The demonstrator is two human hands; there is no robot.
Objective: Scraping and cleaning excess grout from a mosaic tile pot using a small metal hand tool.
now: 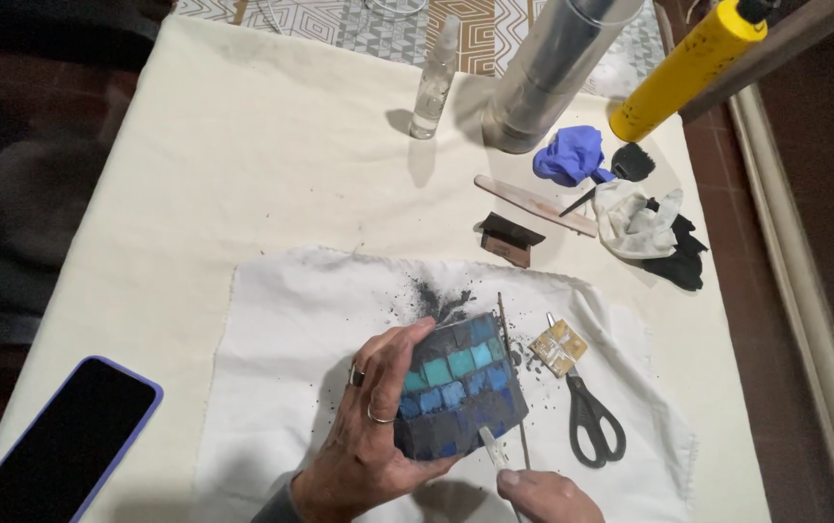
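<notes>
A mosaic block (458, 392) of blue and teal tiles is clasped in the left hand's (370, 441) grip over a white cloth (281, 387). A small pale tool (493, 448), pinched in the right hand's (545, 494) grip, is touched to the block's lower edge.

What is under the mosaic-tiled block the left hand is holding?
A white cloth lies under the mosaic block, dusted with dark grout crumbs; it sits on a cream table cover. The left hand and the block hide the cloth directly beneath them.
</notes>
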